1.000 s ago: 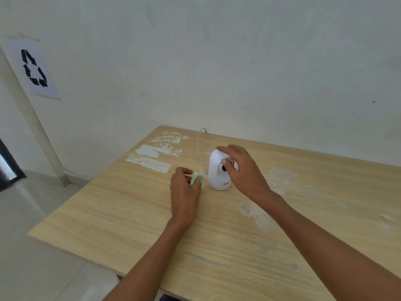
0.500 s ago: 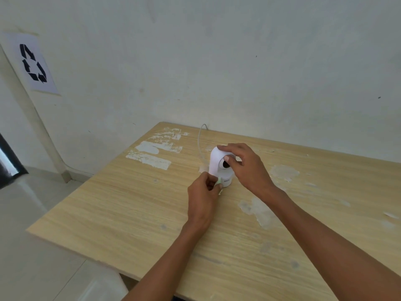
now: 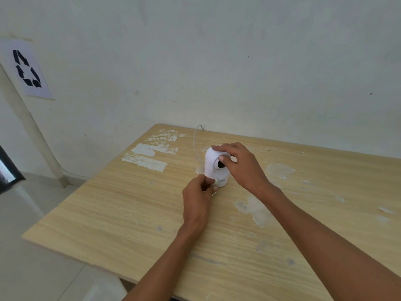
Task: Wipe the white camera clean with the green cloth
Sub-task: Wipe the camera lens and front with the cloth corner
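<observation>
A small white dome camera [image 3: 211, 164] with a round black lens stands upright on the wooden table [image 3: 130, 209]. My right hand [image 3: 243, 165] grips its top and right side, thumb beside the lens. My left hand [image 3: 198, 197] is closed on the green cloth [image 3: 216, 181], which is pressed against the camera's base at the front left. Only a small pale green edge of the cloth shows between my fingers; the rest is hidden in the hand.
A thin white cable [image 3: 196, 137] runs from the camera to the table's back edge by the wall. The tabletop has white scuffed patches [image 3: 147, 158]. The table's left and near edges drop to a tiled floor. A recycling sign [image 3: 26, 69] hangs on the wall.
My left hand moved right with the cloth from the tabletop to the camera's base. My right hand kept its hold on the camera's top.
</observation>
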The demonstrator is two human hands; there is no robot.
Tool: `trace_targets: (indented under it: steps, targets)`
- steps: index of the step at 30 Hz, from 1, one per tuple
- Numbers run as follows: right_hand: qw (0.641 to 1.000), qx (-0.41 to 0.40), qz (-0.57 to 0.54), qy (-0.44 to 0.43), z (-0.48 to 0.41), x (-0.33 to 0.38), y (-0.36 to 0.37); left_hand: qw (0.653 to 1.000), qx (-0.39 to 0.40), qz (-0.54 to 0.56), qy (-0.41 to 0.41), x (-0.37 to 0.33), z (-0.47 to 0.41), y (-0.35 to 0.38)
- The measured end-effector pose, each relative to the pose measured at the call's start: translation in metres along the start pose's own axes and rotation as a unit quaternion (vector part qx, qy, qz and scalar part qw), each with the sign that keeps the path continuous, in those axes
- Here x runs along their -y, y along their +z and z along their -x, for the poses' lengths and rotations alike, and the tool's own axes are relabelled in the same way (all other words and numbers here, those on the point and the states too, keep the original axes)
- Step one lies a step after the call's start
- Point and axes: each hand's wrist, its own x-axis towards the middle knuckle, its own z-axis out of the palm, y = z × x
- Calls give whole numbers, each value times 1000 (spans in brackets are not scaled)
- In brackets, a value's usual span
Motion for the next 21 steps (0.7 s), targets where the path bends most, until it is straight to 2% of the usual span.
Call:
trace_targets:
  steps: [6,11,15,18,20,21]
  targets:
    - [1000,3,-2,-3,1,1,-1,998,-63,-18,16,-8,-19,-14]
    - [1000,3,-10,1,1,1,-1,997,-4,-78,3,-10,-23,-18]
    - [1000,12,-10,7,2,4,-2,996,64,-62,13,-9,-5,-14]
    - [999,42,-21,14,2,6,-10,998,52,-26,-6,-13,5,-10]
    - [999,10,-33,30,10,4,-13,999,29,-9,-13,-15,7,-11]
    - [998,-39,-27,32,18,1,-13,1000,20,-2,-11,-15,8,-13]
